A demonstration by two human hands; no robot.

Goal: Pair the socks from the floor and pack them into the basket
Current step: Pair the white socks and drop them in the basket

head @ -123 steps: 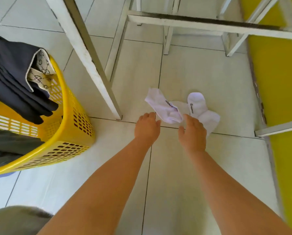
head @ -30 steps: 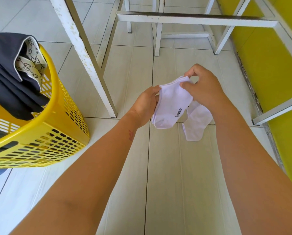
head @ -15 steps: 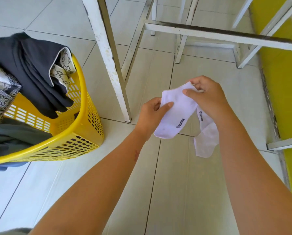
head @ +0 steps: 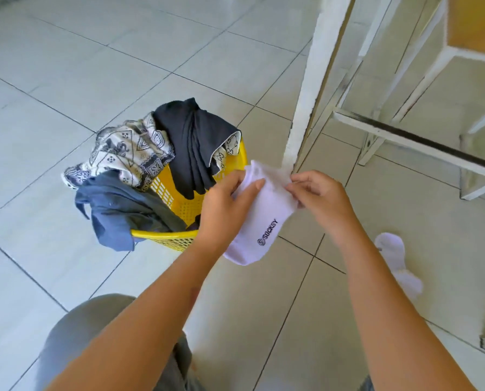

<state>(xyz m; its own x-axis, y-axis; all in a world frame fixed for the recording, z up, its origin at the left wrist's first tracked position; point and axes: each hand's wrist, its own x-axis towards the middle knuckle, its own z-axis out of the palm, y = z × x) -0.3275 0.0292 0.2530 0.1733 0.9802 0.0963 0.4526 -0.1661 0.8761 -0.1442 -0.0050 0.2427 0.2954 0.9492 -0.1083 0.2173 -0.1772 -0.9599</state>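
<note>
From the head camera I see both hands raised in front of me, sharing 1 white sock (head: 261,221). My left hand (head: 224,207) has its fingers curled behind the sock and its thumb laid flat across the front, near the cuff, so it is closed on the fabric. My right hand (head: 320,198) pinches the cuff edge between thumb and fingertips, the other fingers bent in; it too is closed on the sock. The sock hangs toe-down between the 2 hands, and I can read black lettering on it: a circled "S" followed by "SOCKSY".

A second white sock (head: 399,266) lies on the tiled floor (head: 66,66) to my right, well apart from the held one, partly hidden behind my right forearm. I cannot read any print on it.

The yellow basket (head: 176,241) stands on the floor just beyond my left hand. Clothes are draped over its rim: a black garment (head: 193,142) with a cream lining printed in a repeating interlocked-letter monogram, a cream cloth with dark geometric patterning (head: 125,153), and a dark blue-grey garment (head: 117,210) hanging over the near edge.

A white-painted metal frame (head: 309,103), its paint chipped, rises beside the basket.
</note>
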